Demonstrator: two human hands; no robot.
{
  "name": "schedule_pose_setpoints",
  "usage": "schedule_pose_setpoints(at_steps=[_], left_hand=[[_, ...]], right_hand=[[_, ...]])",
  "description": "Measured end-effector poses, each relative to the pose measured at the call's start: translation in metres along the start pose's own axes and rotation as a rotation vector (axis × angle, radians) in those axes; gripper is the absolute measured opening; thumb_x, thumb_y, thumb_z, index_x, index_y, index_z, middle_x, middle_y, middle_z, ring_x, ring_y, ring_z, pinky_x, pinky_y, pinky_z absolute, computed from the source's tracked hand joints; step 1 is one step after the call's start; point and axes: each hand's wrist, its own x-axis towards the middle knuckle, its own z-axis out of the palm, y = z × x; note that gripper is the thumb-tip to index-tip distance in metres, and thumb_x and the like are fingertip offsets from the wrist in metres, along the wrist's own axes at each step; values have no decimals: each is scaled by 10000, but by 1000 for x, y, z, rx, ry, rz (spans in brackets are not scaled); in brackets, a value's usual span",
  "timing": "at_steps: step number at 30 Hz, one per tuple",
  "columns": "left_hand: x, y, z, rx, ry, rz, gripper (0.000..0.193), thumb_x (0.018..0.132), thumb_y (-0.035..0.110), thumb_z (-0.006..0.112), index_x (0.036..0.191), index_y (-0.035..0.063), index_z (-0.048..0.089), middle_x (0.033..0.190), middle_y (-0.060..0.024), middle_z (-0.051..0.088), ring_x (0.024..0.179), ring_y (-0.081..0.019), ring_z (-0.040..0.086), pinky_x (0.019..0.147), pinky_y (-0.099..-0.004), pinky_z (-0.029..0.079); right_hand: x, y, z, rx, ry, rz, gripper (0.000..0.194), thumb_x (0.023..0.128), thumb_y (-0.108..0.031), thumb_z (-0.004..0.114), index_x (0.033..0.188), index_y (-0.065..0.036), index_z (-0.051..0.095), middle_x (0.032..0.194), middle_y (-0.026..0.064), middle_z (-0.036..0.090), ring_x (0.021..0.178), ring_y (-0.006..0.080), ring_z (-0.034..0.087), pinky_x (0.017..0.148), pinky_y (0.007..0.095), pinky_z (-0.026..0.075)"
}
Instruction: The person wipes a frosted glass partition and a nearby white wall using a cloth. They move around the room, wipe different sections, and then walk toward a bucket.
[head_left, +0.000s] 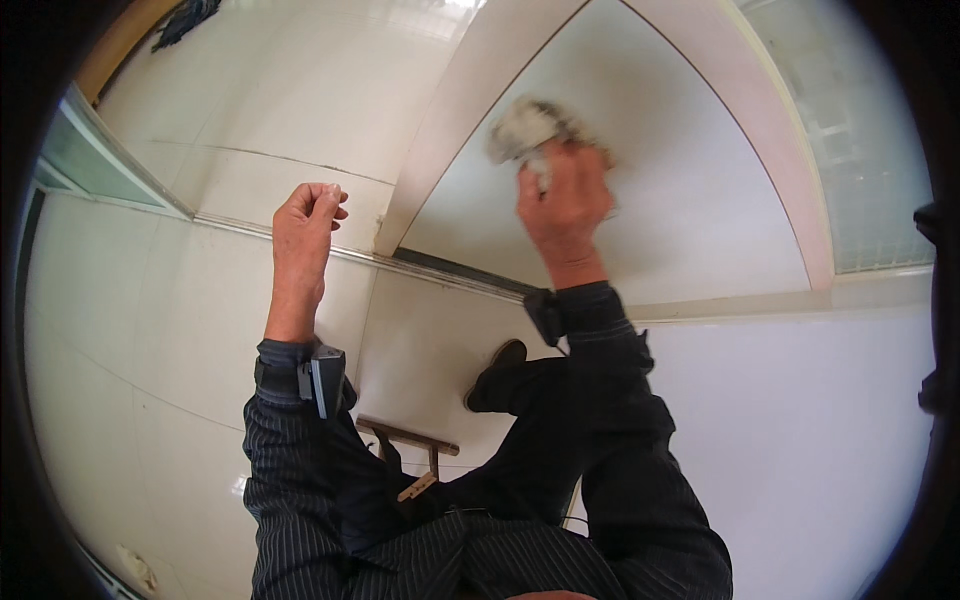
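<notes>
My right hand (566, 199) grips a bunched whitish cloth with dark patches (529, 127), blurred by motion. It is over a pale flat door panel (690, 195) bordered by a pinkish frame (450, 127). Whether the cloth touches the panel at every point cannot be told. To the left, above the tiled floor, my left hand (304, 225) is raised with curled fingers and the thumb folded against them; nothing shows in it. Each forearm wears a strapped dark device, the left one (328, 381) being clearer.
A metal floor track (352, 256) runs past the frame's foot. Glazed panels stand at the left (112, 161) and right (862, 150). Between my legs is part of a wooden stool (409, 435). My shoe (510, 352) rests on the tiles (420, 307). A white wall (787, 420) fills the lower right.
</notes>
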Motion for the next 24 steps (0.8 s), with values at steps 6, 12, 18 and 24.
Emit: schedule_pose_setpoints(at_steps=[6,12,18,24], left_hand=[[2,4,0,2,48,3,223,1007,251,646,985,34,690,967,-43,709,846,-118,606,788,-281,479],[6,6,-3,-2,70,3,234,1006,254,642,975,26,686,967,-50,707,848,-122,604,793,-284,477],[3,5,-1,7,54,35,237,993,243,636,953,13,679,928,-45,700,836,-126,615,795,-300,487],[2,7,-1,-60,98,39,248,994,246,640,944,6,678,915,-48,699,827,-127,618,795,-301,494]], right_hand=[[-120,-58,54,156,-416,184,176,800,-71,669,969,-119,670,884,58,556,782,277,629,636,433,536],[-124,-63,53,269,-455,240,180,785,-41,664,953,-106,668,880,74,559,777,290,631,641,450,541],[22,-4,5,97,83,107,362,718,-33,734,1077,-31,687,972,147,656,837,352,651,700,430,559],[40,-14,18,93,124,71,324,733,-11,745,1048,-26,674,964,152,648,848,365,646,710,428,554]])
